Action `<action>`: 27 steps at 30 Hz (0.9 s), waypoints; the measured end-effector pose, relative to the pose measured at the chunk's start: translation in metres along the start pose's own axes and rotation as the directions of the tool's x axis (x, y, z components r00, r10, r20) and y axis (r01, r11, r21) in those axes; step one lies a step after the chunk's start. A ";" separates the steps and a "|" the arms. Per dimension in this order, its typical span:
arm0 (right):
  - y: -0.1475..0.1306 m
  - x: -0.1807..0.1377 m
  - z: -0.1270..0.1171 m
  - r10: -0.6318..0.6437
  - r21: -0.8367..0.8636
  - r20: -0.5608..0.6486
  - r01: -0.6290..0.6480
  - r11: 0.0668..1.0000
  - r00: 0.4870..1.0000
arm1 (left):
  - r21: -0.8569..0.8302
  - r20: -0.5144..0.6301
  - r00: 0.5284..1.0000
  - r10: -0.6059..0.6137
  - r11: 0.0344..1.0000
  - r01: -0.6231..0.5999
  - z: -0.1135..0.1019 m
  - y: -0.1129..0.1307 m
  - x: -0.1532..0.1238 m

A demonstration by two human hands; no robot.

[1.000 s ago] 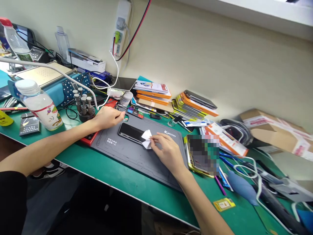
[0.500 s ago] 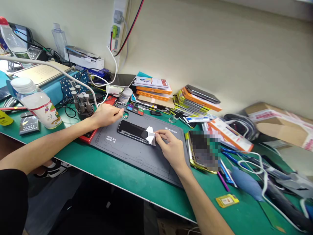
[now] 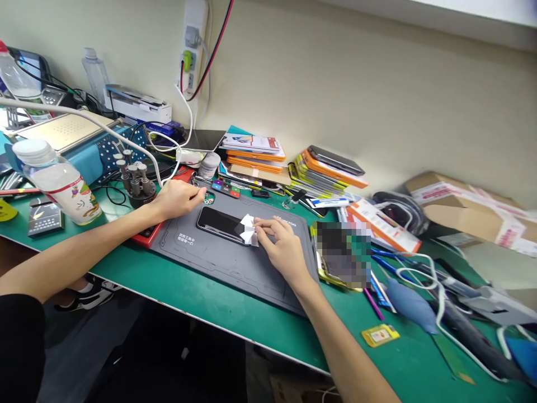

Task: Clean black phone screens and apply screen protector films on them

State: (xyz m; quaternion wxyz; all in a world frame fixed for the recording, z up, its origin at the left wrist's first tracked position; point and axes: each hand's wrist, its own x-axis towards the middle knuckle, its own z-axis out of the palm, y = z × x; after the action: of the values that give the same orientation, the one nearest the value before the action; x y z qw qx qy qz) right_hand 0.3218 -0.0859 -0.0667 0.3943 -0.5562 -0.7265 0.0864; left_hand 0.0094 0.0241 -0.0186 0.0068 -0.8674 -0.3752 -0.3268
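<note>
A dark smartphone lies flat, screen up, on a grey work mat. Over its right end is a crumpled white wipe, either tissue or cloth. My right hand pinches the wipe's edge between thumb and fingers. Above the mat's upper left part, my left hand is closed, fingertips pressed together. Whatever it might hold is too small or hidden to see. Just past those fingertips sits a small green round piece. Partly under my left forearm is a red device.
On the left stand a drink bottle and a screwdriver holder. Boxes are stacked behind the mat. To the right lie a blue air blower, a yellow packet and tangled cables. A white cable crosses above the left side.
The camera has turned slightly right, so everything sits further left in view. The right fingers have shifted a little on the wipe. The left hand stays closed in nearly the same place.
</note>
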 end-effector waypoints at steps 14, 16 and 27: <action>-0.034 0.028 0.031 -0.298 -0.121 0.128 0.313 0.942 0.946 | 0.098 0.018 1.000 0.014 0.995 -0.015 0.002 -0.001 0.000; -0.042 0.035 0.038 -0.320 -0.162 0.160 0.344 0.925 0.934 | 0.111 0.030 0.999 0.015 0.994 -0.019 0.002 0.000 -0.001; -0.036 0.034 0.032 -0.313 -0.193 0.157 0.340 0.920 0.937 | 0.085 0.060 0.998 -0.025 0.996 0.020 0.001 -0.003 -0.004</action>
State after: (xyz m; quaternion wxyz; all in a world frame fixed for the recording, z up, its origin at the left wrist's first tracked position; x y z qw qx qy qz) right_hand 0.2710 -0.0594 -0.0515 0.2944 -0.4603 -0.8371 -0.0263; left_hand 0.0061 0.0239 -0.0218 0.0283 -0.8716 -0.3984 -0.2843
